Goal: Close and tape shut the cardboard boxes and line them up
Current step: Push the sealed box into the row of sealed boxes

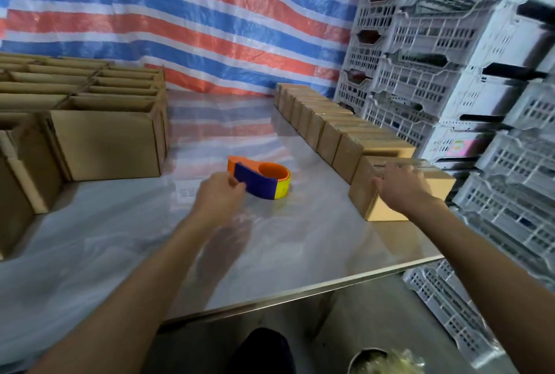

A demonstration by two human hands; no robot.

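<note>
Nearest closed box [390,208] is set at the near end of a row of closed boxes [327,130], at the right side of the desk [300,241], close to its front edge. Its long axis is laid across the row, one short end turned to the desk middle, the other toward the crates [435,43]. The row itself is run from near right back to the striped tarp [180,13]. The box top is covered by the right hand [402,184]: fingers are spread flat over the top and the thumb is dropped on the left end face, with nothing curled round.

Tape dispenser [264,178] is laid flat at mid desk, well apart from the row. It has an orange body, a blue side plate and a yellowish roll. Its long axis is slanted, with the orange tip far left and the roll near right. Its blue end is touched by the curled fingers of the left hand [219,196]; the view is blurred and a closed grip cannot be told.

Open boxes [105,121] are packed at far left. Their openings are turned up.
</note>
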